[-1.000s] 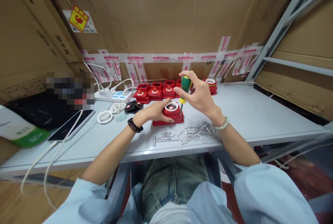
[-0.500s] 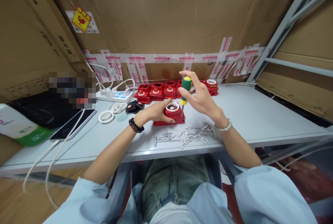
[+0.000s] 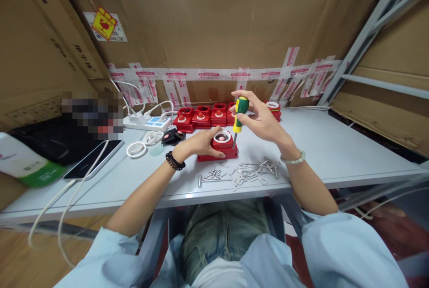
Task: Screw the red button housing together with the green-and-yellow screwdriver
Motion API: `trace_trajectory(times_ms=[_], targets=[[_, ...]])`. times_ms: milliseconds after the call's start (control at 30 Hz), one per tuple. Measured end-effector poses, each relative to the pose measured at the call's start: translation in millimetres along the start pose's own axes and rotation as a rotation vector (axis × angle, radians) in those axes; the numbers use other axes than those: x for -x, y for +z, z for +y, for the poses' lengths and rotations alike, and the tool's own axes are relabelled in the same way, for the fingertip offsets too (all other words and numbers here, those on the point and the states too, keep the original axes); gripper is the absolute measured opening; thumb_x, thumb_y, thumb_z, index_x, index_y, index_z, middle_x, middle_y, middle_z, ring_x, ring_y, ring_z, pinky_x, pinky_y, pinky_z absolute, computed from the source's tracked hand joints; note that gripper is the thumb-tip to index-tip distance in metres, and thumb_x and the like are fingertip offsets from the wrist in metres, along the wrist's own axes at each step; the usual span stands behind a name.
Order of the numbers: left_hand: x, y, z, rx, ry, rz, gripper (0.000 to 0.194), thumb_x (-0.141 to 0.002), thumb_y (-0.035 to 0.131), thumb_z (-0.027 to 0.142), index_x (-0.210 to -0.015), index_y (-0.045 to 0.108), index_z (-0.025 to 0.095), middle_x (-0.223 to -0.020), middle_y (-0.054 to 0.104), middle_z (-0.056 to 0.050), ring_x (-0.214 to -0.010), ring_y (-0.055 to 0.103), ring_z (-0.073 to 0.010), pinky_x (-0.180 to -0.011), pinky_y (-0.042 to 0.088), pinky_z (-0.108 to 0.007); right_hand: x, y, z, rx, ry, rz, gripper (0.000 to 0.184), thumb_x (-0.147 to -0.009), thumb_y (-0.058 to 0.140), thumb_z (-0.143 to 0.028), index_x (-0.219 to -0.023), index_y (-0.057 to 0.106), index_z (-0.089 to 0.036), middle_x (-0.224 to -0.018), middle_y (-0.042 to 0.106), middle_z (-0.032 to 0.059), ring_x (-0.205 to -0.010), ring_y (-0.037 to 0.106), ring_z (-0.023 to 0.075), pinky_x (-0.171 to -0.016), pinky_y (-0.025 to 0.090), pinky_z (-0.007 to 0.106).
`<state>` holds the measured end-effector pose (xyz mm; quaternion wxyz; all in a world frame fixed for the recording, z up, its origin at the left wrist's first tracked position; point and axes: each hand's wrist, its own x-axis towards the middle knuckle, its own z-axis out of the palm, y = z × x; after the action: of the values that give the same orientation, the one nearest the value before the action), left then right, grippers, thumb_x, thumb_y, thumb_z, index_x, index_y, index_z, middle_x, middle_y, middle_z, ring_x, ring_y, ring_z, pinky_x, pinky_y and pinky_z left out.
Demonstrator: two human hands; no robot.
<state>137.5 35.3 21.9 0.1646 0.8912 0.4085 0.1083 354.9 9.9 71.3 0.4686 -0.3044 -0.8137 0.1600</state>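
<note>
A red box-shaped housing (image 3: 227, 151) with a white ring (image 3: 222, 137) on its top sits near the front of the table. My left hand (image 3: 205, 142) is closed round its left side, thumb along the front. In my right hand (image 3: 259, 117) is a screwdriver (image 3: 241, 111) with a green and yellow handle, gripped between thumb and fingers. Its shaft points down, and the tip meets the right end of the housing. Just in front lie loose screws (image 3: 214, 173), a T-shaped metal tool (image 3: 200, 181) and a heap of thin metal and white pieces (image 3: 251, 174).
Several more red housings (image 3: 201, 120) stand in a row at the back, before a taped cardboard box (image 3: 214, 33). To the left are white rings (image 3: 136, 149), black parts (image 3: 173, 137), a power strip (image 3: 150, 123), a phone (image 3: 94, 160) with cables and a green-white package (image 3: 33, 165).
The screwdriver handle has leaned slightly to the right, and my right hand and wrist have shifted a little rightward. My left hand keeps its hold on the housing.
</note>
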Motion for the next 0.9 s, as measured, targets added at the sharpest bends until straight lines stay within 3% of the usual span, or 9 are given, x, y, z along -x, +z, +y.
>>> trace_trajectory(times_ms=[100, 233, 300, 367, 467, 567, 667, 767, 900], targets=[[-0.2, 0.0, 0.3, -0.002, -0.013, 0.001, 0.091, -0.067, 0.071, 0.060, -0.139, 0.040, 0.016, -0.138, 0.056, -0.018, -0.119, 0.059, -0.0372, -0.096, 0.046, -0.041, -0.7, -4.3, 0.9, -0.084, -0.013, -0.042, 0.040, -0.085, 0.060, -0.034, -0.122, 0.050, -0.023, -0.091, 0.061, 0.0008, -0.078, 0.062, 0.0150, -0.067, 0.051, 0.029], [-0.7, 1.0, 0.0, -0.015, -0.014, 0.004, 0.087, -0.068, 0.071, 0.060, -0.137, 0.041, 0.017, -0.128, 0.063, -0.016, -0.112, 0.062, -0.0365, -0.089, 0.048, -0.040, -0.3, 10.4, -1.7, 0.158, 0.004, 0.204, 0.030, -0.081, 0.066, -0.037, -0.103, 0.054, -0.021, -0.075, 0.053, -0.0030, -0.063, 0.051, 0.0123, -0.059, 0.044, 0.028], [-1.0, 1.5, -0.5, -0.025, -0.008, 0.008, 0.083, -0.068, 0.071, 0.060, -0.134, 0.043, 0.017, -0.122, 0.066, -0.014, -0.106, 0.064, -0.0354, -0.085, 0.048, -0.039, 0.4, 16.3, -3.0, 0.232, 0.015, 0.244, 0.028, -0.082, 0.066, -0.037, -0.102, 0.053, -0.021, -0.074, 0.053, -0.0031, -0.062, 0.049, 0.0125, -0.061, 0.044, 0.029], [-1.1, 1.8, -0.9, -0.022, 0.007, 0.011, 0.079, -0.069, 0.071, 0.059, -0.131, 0.045, 0.018, -0.120, 0.067, -0.013, -0.104, 0.064, -0.0342, -0.084, 0.048, -0.038, 1.3, 14.7, -3.2, 0.201, 0.018, 0.187, 0.032, -0.084, 0.063, -0.037, -0.109, 0.053, -0.021, -0.085, 0.058, -0.0004, -0.068, 0.053, 0.0136, -0.066, 0.047, 0.030], [-1.2, 1.9, -1.2, -0.011, 0.007, 0.011, 0.081, -0.069, 0.071, 0.058, -0.133, 0.043, 0.016, -0.123, 0.065, -0.014, -0.108, 0.063, -0.0346, -0.084, 0.048, -0.037, 2.3, 0.3, -2.0, -0.008, 0.003, -0.053, 0.047, -0.086, 0.061, -0.034, -0.128, 0.044, -0.025, -0.104, 0.061, 0.0036, -0.086, 0.061, 0.0166, -0.075, 0.052, 0.033], [-1.4, 2.1, -1.5, -0.002, -0.007, 0.008, 0.089, -0.068, 0.072, 0.057, -0.140, 0.038, 0.016, -0.128, 0.063, -0.015, -0.112, 0.061, -0.0355, -0.086, 0.048, -0.038, 2.2, -10.1, -1.3, -0.159, 0.008, -0.229, 0.049, -0.083, 0.064, -0.033, -0.127, 0.043, -0.027, -0.096, 0.062, 0.0011, -0.084, 0.063, 0.0163, -0.073, 0.054, 0.032], [-1.4, 2.5, -2.1, 0.008, 0.010, 0.012, 0.089, -0.068, 0.071, 0.058, -0.140, 0.039, 0.016, -0.126, 0.064, -0.015, -0.109, 0.063, -0.0355, -0.085, 0.048, -0.038, 1.2, -0.9, -1.7, -0.059, 0.047, -0.050, 0.046, -0.076, 0.071, -0.031, -0.115, 0.047, -0.025, -0.084, 0.058, -0.0022, -0.069, 0.058, 0.0135, -0.062, 0.051, 0.028], [-1.3, 2.7, -2.3, -0.003, 0.008, 0.017, 0.090, -0.068, 0.071, 0.059, -0.140, 0.040, 0.014, -0.122, 0.066, -0.015, -0.107, 0.064, -0.0362, -0.084, 0.048, -0.039, 1.0, 17.8, -1.9, 0.141, 0.084, 0.168, 0.045, -0.078, 0.067, -0.027, -0.118, 0.047, -0.024, -0.074, 0.055, -0.0045, -0.058, 0.051, 0.0115, -0.057, 0.045, 0.027], [-0.8, 2.7, -1.9, 0.004, 0.004, 0.025, 0.090, -0.067, 0.072, 0.058, -0.140, 0.040, 0.016, -0.121, 0.067, -0.013, -0.109, 0.063, -0.0365, -0.085, 0.048, -0.039, 1.2, 22.9, 0.0, 0.252, 0.069, 0.214, 0.045, -0.080, 0.066, -0.028, -0.122, 0.049, -0.023, -0.075, 0.055, -0.0043, -0.055, 0.046, 0.0097, -0.059, 0.044, 0.027]])
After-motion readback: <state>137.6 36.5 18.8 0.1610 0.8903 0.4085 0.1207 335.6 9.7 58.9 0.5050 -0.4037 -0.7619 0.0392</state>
